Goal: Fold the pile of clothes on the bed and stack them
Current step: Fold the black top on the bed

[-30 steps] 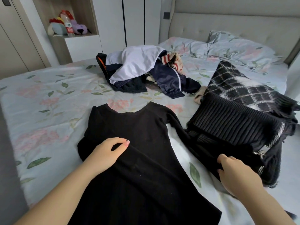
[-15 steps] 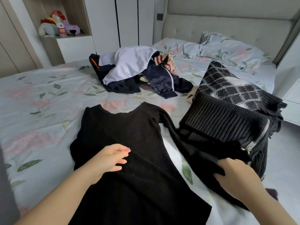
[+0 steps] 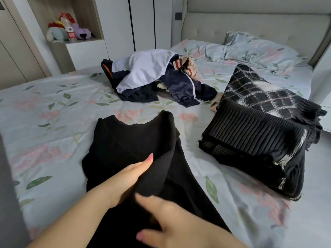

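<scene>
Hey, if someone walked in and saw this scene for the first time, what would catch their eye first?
A black top lies flat at near centre of the floral bed sheet, the left hand flat on it under a folded-over sleeve, the right hand just in front. To its right sits a stack of folded dark knitwear, and behind it a jumbled pile of clothes lies unfolded.

Pink-painted nails on left hand [image 3: 129,178] and right hand [image 3: 176,225].

1. Upper right of my view: padded beige headboard [image 3: 250,24].
2. Upper centre: white wardrobe doors [image 3: 141,20].
3. Upper left: wooden niche [image 3: 89,17] holding plush toys [image 3: 82,32].
4. Below: floral-sheeted bed [image 3: 53,111].
5. Light: soft, even.
</scene>
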`<state>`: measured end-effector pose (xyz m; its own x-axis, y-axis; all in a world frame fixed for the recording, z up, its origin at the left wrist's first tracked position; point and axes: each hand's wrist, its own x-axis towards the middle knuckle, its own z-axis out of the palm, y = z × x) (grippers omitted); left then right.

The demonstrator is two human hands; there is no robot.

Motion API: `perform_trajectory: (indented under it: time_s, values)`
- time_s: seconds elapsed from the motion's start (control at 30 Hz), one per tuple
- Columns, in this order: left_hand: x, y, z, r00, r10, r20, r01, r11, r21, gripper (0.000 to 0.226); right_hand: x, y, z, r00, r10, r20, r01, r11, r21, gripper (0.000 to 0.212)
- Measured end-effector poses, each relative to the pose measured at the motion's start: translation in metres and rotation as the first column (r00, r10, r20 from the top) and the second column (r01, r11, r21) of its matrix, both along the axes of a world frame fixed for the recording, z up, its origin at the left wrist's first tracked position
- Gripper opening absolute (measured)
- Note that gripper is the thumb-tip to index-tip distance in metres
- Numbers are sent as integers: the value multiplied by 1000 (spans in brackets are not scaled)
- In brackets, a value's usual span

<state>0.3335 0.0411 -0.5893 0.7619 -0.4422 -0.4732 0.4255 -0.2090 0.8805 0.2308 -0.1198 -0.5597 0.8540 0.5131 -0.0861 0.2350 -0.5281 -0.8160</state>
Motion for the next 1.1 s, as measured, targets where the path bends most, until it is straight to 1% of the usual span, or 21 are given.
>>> perform_trajectory:
  time_s: [0.03,0.07,0.13,0.17,0.23,0.27,0.33,0.4,0.47,0.53,0.6,0.63,0.67,0.73,0.77,0.8,0.87,0.9,0.97,1.0,1.1]
  values:
    - [1,3,0,1000,15,28,-17,997,73,74,-2,10,-2,999,26,-25,-26,1000,-8,56]
    - [3,8,-4,998,7,69,-17,988,153,66,-5,15,-6,996,76,47,-75,997,-24,49]
    - [7,17,-7,986,-3,165,-43,961,275,27,-3,24,-13,986,156,56,-155,988,-7,39]
    - [9,20,-8,977,-9,213,-61,945,323,12,3,23,-15,992,123,-30,-121,992,38,35]
    - [15,28,-14,958,21,285,-134,915,381,40,6,8,-16,997,54,-54,-53,998,37,24]
    - [19,30,-18,957,59,284,-168,911,376,39,7,0,-19,997,-24,-69,26,999,39,21]
    - [23,31,-21,964,143,224,-214,918,333,23,15,-9,-26,971,-203,-124,211,976,55,17]
    - [26,31,-24,960,199,195,-257,904,343,24,24,-15,-30,916,-352,-190,374,922,96,15]
    - [27,29,-24,952,229,204,-294,870,395,43,35,-21,-32,839,-474,-267,523,838,153,14]
    - [23,25,-19,946,224,234,-308,846,435,55,48,-25,-33,766,-524,-371,617,761,200,16]
    - [18,22,-14,943,174,284,-291,846,447,57,65,-23,-35,715,-524,-462,673,695,253,19]
    - [15,21,-13,925,107,364,-285,830,480,59,75,-23,-38,695,-515,-502,694,662,281,21]
    - [12,18,-14,875,9,485,-297,801,521,59,85,-23,-41,673,-505,-541,718,621,314,24]
    - [7,9,-17,678,-176,714,-373,755,540,48,104,-25,-47,615,-465,-637,777,498,386,27]
    - [3,2,-16,615,-211,760,-388,757,525,42,113,-27,-49,588,-424,-689,801,425,423,30]
    - [-1,-4,-16,600,-226,767,-379,764,522,42,122,-29,-51,571,-374,-730,815,360,453,35]
    - [-6,-15,-21,643,-251,724,-353,741,571,51,138,-32,-55,557,-297,-776,828,278,488,45]
    - [-7,-18,-24,665,-283,691,-357,693,627,55,146,-32,-56,559,-268,-785,827,252,502,49]
    - [-5,-18,-30,677,-328,660,-394,595,700,59,162,-32,-59,575,-233,-784,816,227,531,54]
    - [-2,-16,-31,674,-316,667,-420,579,698,58,169,-31,-60,587,-227,-778,808,233,541,53]
    - [11,-3,-30,697,-225,681,-427,633,646,38,184,-28,-61,603,-210,-769,792,273,547,48]
